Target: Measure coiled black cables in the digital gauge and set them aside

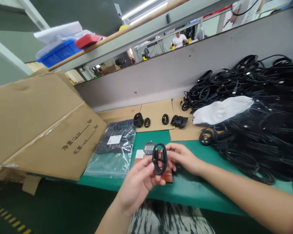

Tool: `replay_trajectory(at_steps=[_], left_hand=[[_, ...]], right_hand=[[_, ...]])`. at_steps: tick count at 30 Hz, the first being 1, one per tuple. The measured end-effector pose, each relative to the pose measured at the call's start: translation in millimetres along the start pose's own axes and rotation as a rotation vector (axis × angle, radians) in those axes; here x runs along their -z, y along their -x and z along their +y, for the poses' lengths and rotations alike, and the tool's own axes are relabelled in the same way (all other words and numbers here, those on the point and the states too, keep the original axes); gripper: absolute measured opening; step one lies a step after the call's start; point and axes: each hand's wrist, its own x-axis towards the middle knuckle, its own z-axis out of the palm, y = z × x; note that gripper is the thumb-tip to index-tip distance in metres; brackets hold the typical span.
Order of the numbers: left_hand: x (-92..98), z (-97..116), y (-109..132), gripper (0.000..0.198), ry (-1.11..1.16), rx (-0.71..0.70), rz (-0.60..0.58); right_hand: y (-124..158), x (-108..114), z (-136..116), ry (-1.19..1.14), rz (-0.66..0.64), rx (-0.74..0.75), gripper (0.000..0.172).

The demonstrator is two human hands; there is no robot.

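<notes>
A coiled black cable (159,167) is held up between both hands at the front of the green table. My left hand (140,177) grips its lower left side between thumb and fingers. On its right side, the fingers of my right hand (182,157) close on the coil, partly hidden behind it. Just behind the coil lies a digital gauge (148,148) with a round grey face, next to a reddish-brown object (169,176) that the hands partly cover.
A cardboard box (51,130) stands at left, beside a clear bag (112,143) of black coils. Small cable coils (138,120) sit on cardboard sheets (156,112). A big heap of black cables (258,130) fills the right, with a white glove (222,110) on it.
</notes>
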Motion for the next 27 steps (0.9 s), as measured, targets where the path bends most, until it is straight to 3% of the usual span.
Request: replay_trajectory(at_steps=[4,8,12,15,21,27], left_hand=[[9.9,-31.5,24.0,0.032,0.043,-0.053,0.165],[12.8,-49.6,29.5,0.032,0.037,-0.065,0.209],[6.5,-55.7,27.9,0.032,-0.097,-0.063,0.181],[5.1,-60.3,28.1,0.037,-0.315,-0.101,0.241],[8.6,-70.6,28.4,0.037,-0.699,-0.377,0.334],[2.8,-63.3,28.3,0.038,-0.706,-0.363,0.277]], right_hand=[[9.2,-7.0,-6.2,-0.159,-0.133,-0.071,0.03],[13.5,-13.4,-4.1,-0.107,-0.193,-0.148,0.029],[15.1,-17.9,-0.3,0.0,-0.238,-0.212,0.03],[16.7,-19.6,1.6,0.025,-0.227,-0.218,0.03],[17.1,-18.7,5.5,0.07,-0.171,-0.202,0.035],[18.9,-18.8,6.0,0.094,-0.192,-0.167,0.033]])
